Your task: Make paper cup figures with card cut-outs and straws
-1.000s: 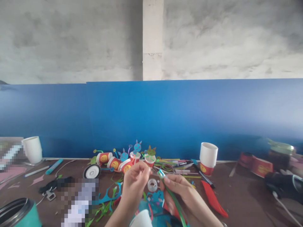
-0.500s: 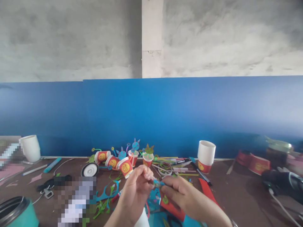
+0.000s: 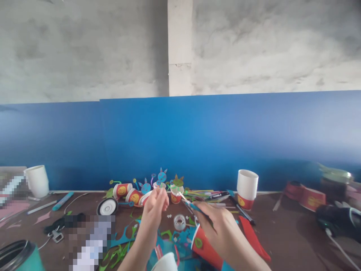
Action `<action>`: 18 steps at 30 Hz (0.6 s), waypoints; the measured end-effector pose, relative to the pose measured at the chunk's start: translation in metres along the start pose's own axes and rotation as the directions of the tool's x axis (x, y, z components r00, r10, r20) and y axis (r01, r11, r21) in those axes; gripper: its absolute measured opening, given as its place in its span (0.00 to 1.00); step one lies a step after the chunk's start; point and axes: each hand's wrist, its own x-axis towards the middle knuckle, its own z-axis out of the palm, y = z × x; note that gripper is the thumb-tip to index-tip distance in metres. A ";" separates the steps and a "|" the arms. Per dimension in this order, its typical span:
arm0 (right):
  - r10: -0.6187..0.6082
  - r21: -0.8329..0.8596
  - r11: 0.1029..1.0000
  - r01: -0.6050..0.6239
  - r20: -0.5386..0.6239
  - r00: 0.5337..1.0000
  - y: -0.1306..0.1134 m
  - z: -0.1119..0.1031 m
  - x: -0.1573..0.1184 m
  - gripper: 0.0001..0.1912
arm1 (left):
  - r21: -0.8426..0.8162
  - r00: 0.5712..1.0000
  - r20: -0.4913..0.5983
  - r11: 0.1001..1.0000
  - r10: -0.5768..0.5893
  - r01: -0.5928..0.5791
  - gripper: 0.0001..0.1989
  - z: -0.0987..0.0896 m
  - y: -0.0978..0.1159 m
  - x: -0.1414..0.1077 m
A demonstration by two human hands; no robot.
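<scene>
My right hand (image 3: 216, 222) is closed around blue-handled scissors (image 3: 193, 206), whose pale blades point up and left toward the table's back. To the left, my left hand (image 3: 155, 207) is raised with its fingertips pinched together; whatever they hold, if anything, is too small to make out. Between and below the hands lies a small roll of clear tape (image 3: 179, 222). A red paper cup (image 3: 207, 248) with a green ring on it lies on its side under my right hand. Nearer to me is a white cup (image 3: 166, 262), partly cut off by the frame's lower edge.
Decorated paper cups (image 3: 122, 190) with blue and green animal faces line the back. A white cup stack (image 3: 247, 188) stands right of straws and pens. Green and blue paper scraps (image 3: 120, 252) lie left of centre, near a round lid (image 3: 107, 206). A teal mug (image 3: 24, 258) is front left.
My hands have moved apart: the left went left and up, the right slightly right. The scissor blades now show clearly, and the tape roll has come into view between the hands.
</scene>
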 end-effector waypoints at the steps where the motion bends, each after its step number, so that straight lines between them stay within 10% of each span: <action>1: -0.019 -0.075 0.997 0.018 -0.008 1.000 0.001 0.002 0.000 0.14 | 0.101 0.999 0.047 0.995 0.011 -0.015 0.25 -0.001 -0.003 0.001; 5: -0.051 -0.285 0.957 0.045 -0.015 0.999 0.006 0.012 0.000 0.17 | 0.301 0.964 0.264 0.947 0.030 -0.112 0.27 0.004 -0.009 -0.007; 9: -0.089 -0.280 0.957 0.081 -0.014 0.996 0.003 0.020 -0.002 0.18 | 0.447 0.985 0.135 0.881 0.105 -0.155 0.24 0.009 -0.009 -0.014; 14: 0.048 0.192 0.979 -0.063 0.084 0.995 -0.012 0.023 -0.002 0.14 | 0.112 0.998 0.044 0.992 0.055 -0.060 0.23 0.023 -0.013 -0.024; 18: 0.215 0.644 0.649 -0.405 0.355 0.910 -0.011 0.017 -0.002 0.24 | -0.282 0.983 -0.132 0.946 0.128 -0.161 0.23 0.013 0.005 -0.025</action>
